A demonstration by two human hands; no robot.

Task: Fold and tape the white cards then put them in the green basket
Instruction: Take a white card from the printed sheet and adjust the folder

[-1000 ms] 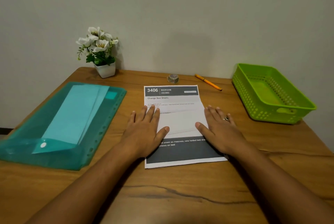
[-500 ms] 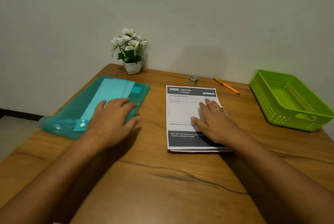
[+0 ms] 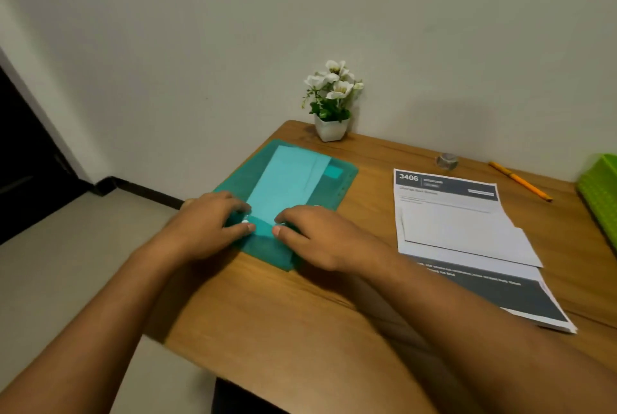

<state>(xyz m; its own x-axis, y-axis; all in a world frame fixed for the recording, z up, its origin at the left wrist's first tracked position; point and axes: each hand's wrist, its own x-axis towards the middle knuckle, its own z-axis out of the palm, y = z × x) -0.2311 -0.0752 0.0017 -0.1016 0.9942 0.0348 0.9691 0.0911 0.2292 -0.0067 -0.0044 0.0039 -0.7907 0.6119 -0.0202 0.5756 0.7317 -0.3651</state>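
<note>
Mostly the cards (image 3: 289,180) are veiled: they lie inside a teal folder (image 3: 337,185) on the left part of the desk (image 3: 283,313), showing only as pale overlapping rectangles through the plastic, so their count and colour cannot be read. Their near ends are covered by the hands. The basket (image 3: 601,190) sits at the far right of the desk, well apart from the cards, and is cut off by the frame edge so that only a green corner shows. The tape (image 3: 446,161) stands near the wall behind a printed sheet (image 3: 450,223); it is small and blurred. The sheet's small print is unreadable except the number 3406 in its dark header, and a lighter folded paper lies across its middle.

Both hands sit on the folder's near end, palms down. The left hand (image 3: 207,226) has its fingers curled onto the flap beside a white snap (image 3: 245,221), its thumb pointing inward. The right hand (image 3: 320,240) mirrors it, fingers curled on the plastic, thumb tip facing the left thumb with a narrow gap between. Each seems to pinch the flap, though blur softens the fingertips. Both forearms reach in from the bottom of the view.

An orange pen (image 3: 519,185) lies between tape and basket, and a potted plant (image 3: 334,103) stands against the wall behind the folder.
</note>
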